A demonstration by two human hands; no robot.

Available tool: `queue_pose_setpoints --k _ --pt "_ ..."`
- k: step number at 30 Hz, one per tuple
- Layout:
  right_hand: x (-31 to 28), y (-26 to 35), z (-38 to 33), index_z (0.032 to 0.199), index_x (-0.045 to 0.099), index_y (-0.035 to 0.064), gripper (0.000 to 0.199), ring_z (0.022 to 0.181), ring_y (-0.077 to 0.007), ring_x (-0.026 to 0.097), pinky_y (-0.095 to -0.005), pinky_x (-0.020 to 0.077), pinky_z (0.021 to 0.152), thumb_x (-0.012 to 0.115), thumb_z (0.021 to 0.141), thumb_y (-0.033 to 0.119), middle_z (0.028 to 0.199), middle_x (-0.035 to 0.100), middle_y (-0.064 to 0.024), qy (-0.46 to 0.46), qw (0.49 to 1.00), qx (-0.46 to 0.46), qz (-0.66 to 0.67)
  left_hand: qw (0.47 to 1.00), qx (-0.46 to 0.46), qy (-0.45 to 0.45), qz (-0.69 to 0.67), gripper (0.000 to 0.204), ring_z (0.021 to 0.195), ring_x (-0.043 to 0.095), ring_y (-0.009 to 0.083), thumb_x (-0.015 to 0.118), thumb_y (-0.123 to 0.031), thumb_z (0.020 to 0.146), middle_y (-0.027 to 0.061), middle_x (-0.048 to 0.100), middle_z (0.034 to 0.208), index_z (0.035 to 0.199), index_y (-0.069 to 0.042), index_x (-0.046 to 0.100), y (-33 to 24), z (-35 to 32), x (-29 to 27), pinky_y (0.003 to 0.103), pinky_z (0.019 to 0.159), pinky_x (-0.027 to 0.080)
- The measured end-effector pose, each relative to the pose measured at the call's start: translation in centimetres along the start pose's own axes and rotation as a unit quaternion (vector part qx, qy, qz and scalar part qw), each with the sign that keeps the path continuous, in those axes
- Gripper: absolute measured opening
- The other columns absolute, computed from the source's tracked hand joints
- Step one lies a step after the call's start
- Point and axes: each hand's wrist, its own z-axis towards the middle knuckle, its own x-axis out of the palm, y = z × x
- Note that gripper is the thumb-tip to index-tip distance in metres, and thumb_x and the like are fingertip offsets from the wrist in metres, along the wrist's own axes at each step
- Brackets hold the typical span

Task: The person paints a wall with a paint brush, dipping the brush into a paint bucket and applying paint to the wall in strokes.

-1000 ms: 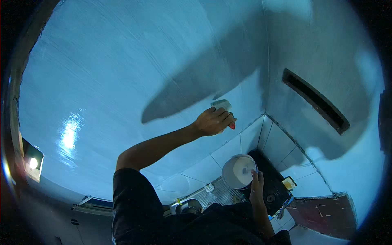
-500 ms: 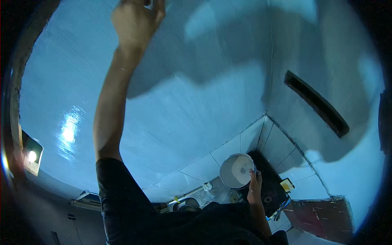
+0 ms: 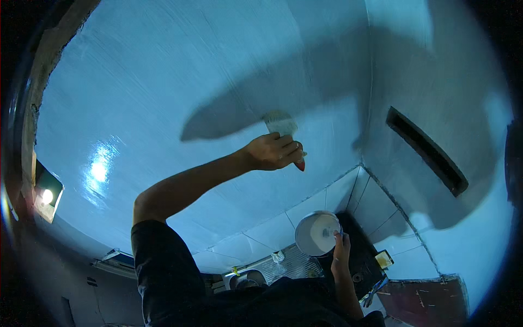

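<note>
My left hand (image 3: 274, 151) is closed around the handle of a wide paintbrush (image 3: 280, 124). Its pale bristles point up at the wall, their tips against or very close to it, and a red handle end sticks out below my fingers. Lower right, my right hand (image 3: 341, 252) grips the rim of a round bucket (image 3: 305, 238), with the thumb over the edge. Whitish paint (image 3: 325, 224) lies inside the tilted-looking bucket. The pale blue wall (image 3: 218, 71) has brush streaks and a wet shine at the left.
White tiles (image 3: 272, 231) line the wall's lower part. Below are a sink (image 3: 246, 277), a ribbed drainboard (image 3: 291, 264) and a black stove top (image 3: 354, 261). The right wall has a dark slot (image 3: 427, 151). A reddish-brown panel (image 3: 425, 300) stands lower right, a lit lamp (image 3: 48, 196) far left.
My left hand has come down from the top of the view and over to the right, bringing the paintbrush into sight. The right hand still holds the bucket in nearly the same place.
</note>
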Motion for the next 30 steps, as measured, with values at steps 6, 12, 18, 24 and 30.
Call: queue_pose_setpoints --k 6,12,18,24,30 --pt "-0.7 -1.5 0.8 0.093 0.051 0.0054 0.025 0.083 -0.0122 0.043 -0.0272 0.0344 0.079 0.058 0.087 0.029 0.086 0.046 -0.0022 -0.03 0.999 0.043 0.012 0.972 -0.2 -0.064 -0.101 0.013 0.067 0.062 0.0212 0.071 -0.013 0.074 0.0071 0.063 0.075 0.081 -0.009 0.062 4.6 3.3 -1.5 0.031 0.053 0.05" --pt "0.0 1.1 -1.4 0.093 0.05 0.0005 0.027 0.081 -0.0136 0.042 -0.0283 0.0353 0.077 0.052 0.091 0.027 0.086 0.044 -0.0041 0.037 0.998 -0.044 -0.009 0.944 -0.223 -0.188 0.155 0.02 0.056 0.059 0.015 0.072 -0.013 0.075 0.0027 0.062 0.07 0.092 -0.01 0.063 14.5 6.1 -10.2 0.027 0.047 0.047" --pt "-0.9 -0.8 0.1 0.099 0.05 -0.0034 0.027 0.082 -0.0182 0.042 -0.0297 0.0365 0.078 0.046 0.094 0.023 0.089 0.043 -0.0106 0.023 0.985 -0.162 -0.053 0.948 -0.087 -0.082 0.294 0.022 0.073 0.059 0.0122 0.069 -0.012 0.069 -0.0039 0.059 0.075 0.089 -0.015 0.059 11.3 6.9 -8.3 0.027 0.051 0.049" --pt "-1.7 -0.4 0.2 0.111 0.049 -0.0005 0.039 0.099 -0.0206 0.048 -0.0357 0.0373 0.088 0.058 0.086 0.028 0.104 0.051 -0.0104 0.064 0.991 -0.113 -0.031 0.999 0.0 0.016 0.035 0.013 0.067 0.057 0.0104 0.069 -0.018 0.08 0.0004 0.056 0.071 0.082 -0.008 0.06 0.7 0.6 1.4 0.026 0.051 0.048" --pt "-1.3 0.7 0.0 0.112 0.049 -0.0002 0.039 0.099 -0.0221 0.048 -0.0368 0.0366 0.089 0.059 0.086 0.028 0.103 0.052 -0.0107 0.017 0.999 0.009 0.028 0.965 -0.242 -0.066 -0.076 0.02 0.062 0.061 0.0222 0.073 -0.017 0.074 0.0088 0.059 0.069 0.084 -0.006 0.06 2.6 2.8 0.6 0.033 0.048 0.048"
